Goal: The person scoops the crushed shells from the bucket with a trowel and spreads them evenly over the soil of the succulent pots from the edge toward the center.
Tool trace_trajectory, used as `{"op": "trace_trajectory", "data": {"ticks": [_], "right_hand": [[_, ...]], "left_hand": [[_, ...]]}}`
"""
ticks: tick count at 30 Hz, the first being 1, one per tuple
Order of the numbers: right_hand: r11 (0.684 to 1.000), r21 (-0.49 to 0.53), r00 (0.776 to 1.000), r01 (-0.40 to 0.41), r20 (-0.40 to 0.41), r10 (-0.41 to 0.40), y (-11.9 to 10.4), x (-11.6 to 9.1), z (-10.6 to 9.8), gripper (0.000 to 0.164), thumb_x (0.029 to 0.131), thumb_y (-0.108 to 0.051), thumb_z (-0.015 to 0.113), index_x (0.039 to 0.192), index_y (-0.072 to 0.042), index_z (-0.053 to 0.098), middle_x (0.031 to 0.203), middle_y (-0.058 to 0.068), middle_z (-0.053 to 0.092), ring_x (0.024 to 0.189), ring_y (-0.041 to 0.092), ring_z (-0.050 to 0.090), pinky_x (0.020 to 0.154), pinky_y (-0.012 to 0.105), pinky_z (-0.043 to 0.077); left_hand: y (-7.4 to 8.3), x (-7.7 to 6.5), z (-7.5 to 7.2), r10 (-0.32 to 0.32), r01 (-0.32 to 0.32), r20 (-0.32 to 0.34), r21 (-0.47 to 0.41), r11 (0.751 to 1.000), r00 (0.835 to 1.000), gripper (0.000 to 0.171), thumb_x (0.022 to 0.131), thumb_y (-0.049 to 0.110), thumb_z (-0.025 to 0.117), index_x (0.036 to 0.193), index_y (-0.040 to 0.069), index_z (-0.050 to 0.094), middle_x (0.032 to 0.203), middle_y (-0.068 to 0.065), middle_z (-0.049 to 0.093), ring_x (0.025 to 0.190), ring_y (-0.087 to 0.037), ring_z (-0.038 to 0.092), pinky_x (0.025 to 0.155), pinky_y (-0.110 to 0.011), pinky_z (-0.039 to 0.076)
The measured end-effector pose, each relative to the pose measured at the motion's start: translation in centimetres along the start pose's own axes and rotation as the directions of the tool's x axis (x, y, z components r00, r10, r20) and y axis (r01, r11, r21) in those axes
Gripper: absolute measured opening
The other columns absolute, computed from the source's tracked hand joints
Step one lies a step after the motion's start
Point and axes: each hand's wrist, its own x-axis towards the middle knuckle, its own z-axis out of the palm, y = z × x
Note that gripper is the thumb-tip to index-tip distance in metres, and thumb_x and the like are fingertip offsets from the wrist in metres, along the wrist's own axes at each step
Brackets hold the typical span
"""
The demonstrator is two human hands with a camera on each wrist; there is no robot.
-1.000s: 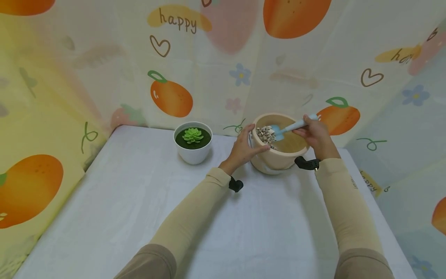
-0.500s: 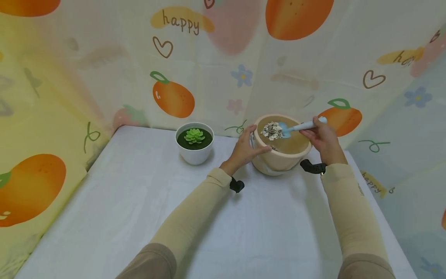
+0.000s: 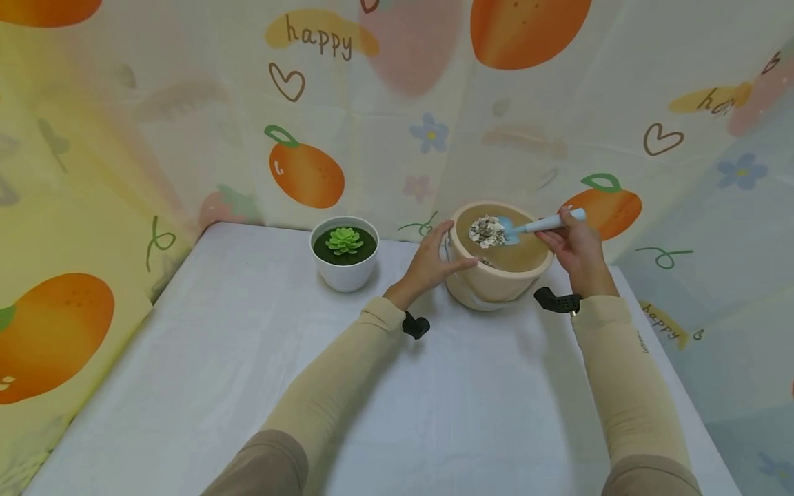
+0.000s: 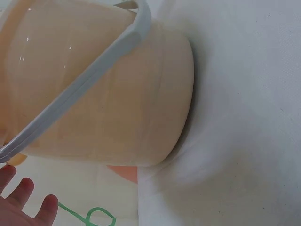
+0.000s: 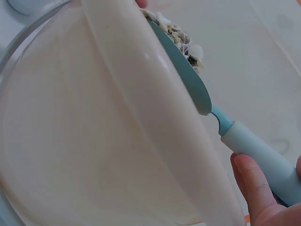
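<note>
Two forearms in beige sleeves (image 3: 335, 365) reach forward over a white tablecloth (image 3: 465, 413), each with a black wristband (image 3: 415, 326) at the cuff. Beyond the cuffs, the left hand (image 3: 428, 265) is spread, its thumb laid across the near rim of a bucket (image 3: 496, 281) and its fingers set along the rim's left side. The right hand (image 3: 577, 244) grips a small trowel (image 3: 540, 224) by its handle, thumb and fingers closed about it.

The bucket stands upright between the hands. It is a glossy pale peach, with a thick rounded lip; in the left wrist view a smooth, pale grey bail (image 4: 84, 82) slants down across its wall.

The trowel lies over the bucket's mouth, its blade pointing from the right hand toward the left. It is two-toned: the handle is a very light blue, the slim neck and curved blade a deeper blue-green. The right wrist view shows the blade just beyond the near lip. On it sits a heap of shell bits (image 3: 487, 231), mixed white, tan, grey and near-black, irregular in outline. A few more pieces show inside the bucket, beside the left thumb.

To the left of the left hand and apart from it, a bright green succulent (image 3: 344, 241) rises from dark green filling in a white pot (image 3: 344, 275). Behind both hands hangs a backdrop (image 3: 384, 138) printed with oranges, hearts, flowers and "happy".
</note>
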Motion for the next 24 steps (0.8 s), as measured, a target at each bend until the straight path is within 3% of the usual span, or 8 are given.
{"op": "trace_trajectory", "data": {"ticks": [16,24], "right_hand": [[0.998,0.016,0.998,0.056,-0.009,-0.056,0.5,-0.8,0.1,0.012,0.093,-0.017,0.062,0.102,-0.008,0.062,0.081,0.014,0.069,0.078,0.028,0.073,0.080,0.043,0.053],[0.997,0.030,0.997,0.072,0.008,-0.072,0.5,-1.0,0.3,0.013,0.093,-0.016,0.062,0.102,-0.007,0.060,0.079,0.016,0.070,0.075,0.029,0.073,0.081,0.043,0.051]], "left_hand": [[0.6,-0.3,-0.8,-0.004,0.004,0.016,0.006,1.000,1.000,0.093,0.081,0.045,0.077,0.152,0.008,0.030,0.158,-0.008,0.033,0.147,-0.026,0.029,0.119,-0.044,0.028],[0.6,-0.5,-1.1,0.033,-0.035,0.028,0.075,0.997,0.999,0.089,0.082,0.045,0.076,0.151,0.008,0.032,0.156,-0.010,0.035,0.145,-0.028,0.031,0.117,-0.046,0.031]]}}
